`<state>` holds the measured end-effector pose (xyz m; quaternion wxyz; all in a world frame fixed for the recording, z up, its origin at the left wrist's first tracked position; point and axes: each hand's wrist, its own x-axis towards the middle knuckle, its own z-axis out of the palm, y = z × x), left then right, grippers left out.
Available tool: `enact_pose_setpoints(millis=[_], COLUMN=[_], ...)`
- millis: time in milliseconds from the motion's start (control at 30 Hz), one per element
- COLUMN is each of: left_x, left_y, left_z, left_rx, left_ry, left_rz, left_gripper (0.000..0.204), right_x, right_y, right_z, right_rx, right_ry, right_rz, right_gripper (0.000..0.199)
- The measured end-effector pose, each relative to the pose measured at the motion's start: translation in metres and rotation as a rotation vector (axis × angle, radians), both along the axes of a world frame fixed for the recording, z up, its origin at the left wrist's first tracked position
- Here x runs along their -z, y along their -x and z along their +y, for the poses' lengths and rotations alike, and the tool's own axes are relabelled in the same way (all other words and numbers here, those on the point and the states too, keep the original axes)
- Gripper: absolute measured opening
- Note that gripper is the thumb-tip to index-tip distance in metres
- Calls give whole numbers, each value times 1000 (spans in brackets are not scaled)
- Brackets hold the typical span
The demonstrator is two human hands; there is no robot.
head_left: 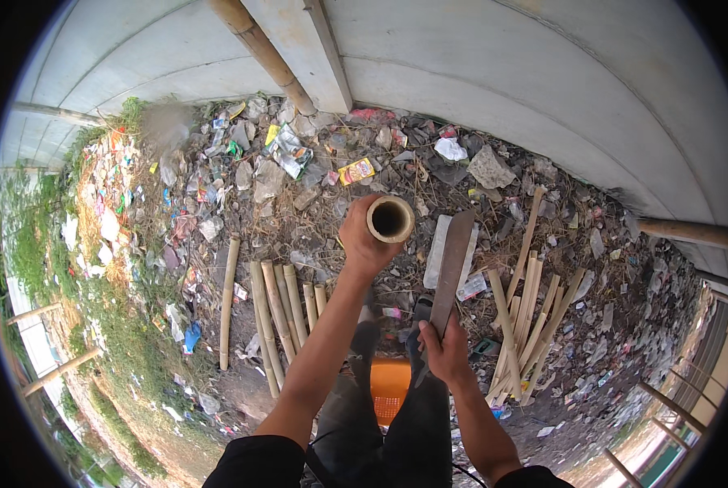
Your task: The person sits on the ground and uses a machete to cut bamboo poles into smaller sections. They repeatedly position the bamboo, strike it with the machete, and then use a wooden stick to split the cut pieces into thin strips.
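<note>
In front of me my left hand [364, 242] is wrapped round a bamboo pole [408, 221], which stands roughly upright with its hollow cut end facing up. My right hand [443, 346] grips a machete [453, 268] at its lower end; the handle is mostly hidden in my fingers. The broad brown blade points away from me, to the right of the bamboo and apart from it. Below my left hand the rest of the pole is hidden.
Whole bamboo poles [268, 325] lie to my left, split bamboo strips [535, 317] to my right. An orange plastic stool [390, 382] shows between my legs. Litter and stones cover the ground up to a grey panel wall [494, 81], with a bamboo post [262, 53] leaning against it.
</note>
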<state>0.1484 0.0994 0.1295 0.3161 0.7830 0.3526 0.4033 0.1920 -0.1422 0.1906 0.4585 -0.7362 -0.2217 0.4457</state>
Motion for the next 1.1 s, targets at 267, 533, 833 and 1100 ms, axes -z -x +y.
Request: enact_pose_setpoints(millis=[267,533,833,1100], left_x=[-7,-8,-6,-6], left_y=[-47,-32,-29,-23], left_z=[9,21,12,5], left_rx=[66,96,101,105], left_ry=[10,51,162,161], left_rz=[-4,-69,-31,-29], left_gripper=[54,46,67,69], right_x=[-95,-129,-114,-108], right_y=[-31,-54,-34,-26], right_z=[52,57,84,97], right_rx=[146,148,-83,-44], right_ry=[-257,-278,-211,-173], right_rz=[-309,-349,-447,-450], right_gripper=[63,62,65,69])
